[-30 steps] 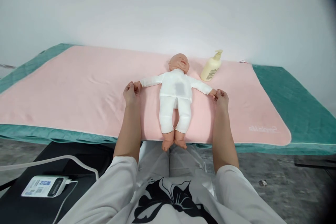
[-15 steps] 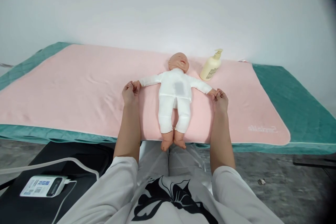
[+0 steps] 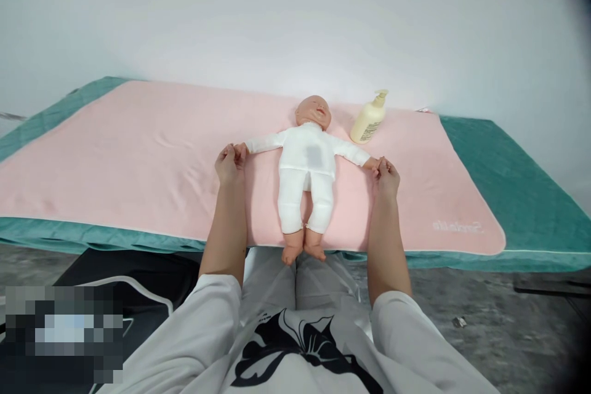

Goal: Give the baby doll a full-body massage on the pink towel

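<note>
A baby doll [image 3: 308, 154] with a white cloth body lies face up on a pink mat [image 3: 115, 154], its arms spread and its feet over the front edge. My left hand [image 3: 229, 163] is closed on the doll's hand at the left. On the other side my right hand [image 3: 386, 176] pinches the doll's other hand between the fingers. A cream pump bottle [image 3: 368, 120] leans or lies beside the doll's head, at the upper right.
The mat covers a green padded bed [image 3: 521, 178] against a pale wall. At the lower left is a black seat [image 3: 152, 268] with a white cable and a blurred-out item. A small scrap [image 3: 460, 322] lies on the grey floor.
The view has shifted slightly. My hands still hold the doll's hands, with the right one a touch further left in the picture.
</note>
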The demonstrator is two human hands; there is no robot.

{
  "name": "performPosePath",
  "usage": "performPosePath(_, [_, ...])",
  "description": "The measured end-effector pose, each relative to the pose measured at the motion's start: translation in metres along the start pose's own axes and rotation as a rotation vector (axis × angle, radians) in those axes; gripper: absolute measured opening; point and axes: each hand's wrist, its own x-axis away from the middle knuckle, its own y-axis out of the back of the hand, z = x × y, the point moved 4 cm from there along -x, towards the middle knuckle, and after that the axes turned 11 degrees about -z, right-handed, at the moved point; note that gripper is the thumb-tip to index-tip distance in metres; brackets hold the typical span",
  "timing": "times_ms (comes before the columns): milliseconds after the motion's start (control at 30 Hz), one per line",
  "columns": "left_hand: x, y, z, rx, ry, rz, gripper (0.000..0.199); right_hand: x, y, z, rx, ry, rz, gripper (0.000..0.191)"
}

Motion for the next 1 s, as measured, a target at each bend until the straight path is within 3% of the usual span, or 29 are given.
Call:
performPosePath(133, [-0.0004, -0.0009, -0.0002, 0.008, 0.024, -0.008, 0.021, 0.0008, -0.002, -0.0021, 0.012, 0.03, -0.016, 0.028])
performPosePath(400, [0.0, 0.0009, 0.0003, 0.03, 0.005, 0.0, 0.017, 0.0022, -0.0024, -0.0043, -0.022, 0.006, -0.008, 0.008])
performPosePath(733, [-0.0016, 0.0018, 0.0009, 0.016, -0.022, 0.024, 0.012, 0.0067, -0.0009, -0.0033, 0.022, 0.122, 0.043, 0.042])
performPosePath(1000, [-0.0023, 0.0002, 0.0018, 0.051, 0.019, 0.009, 0.024, 0.004, -0.0015, -0.0046, 0.019, 0.133, 0.053, 0.035])
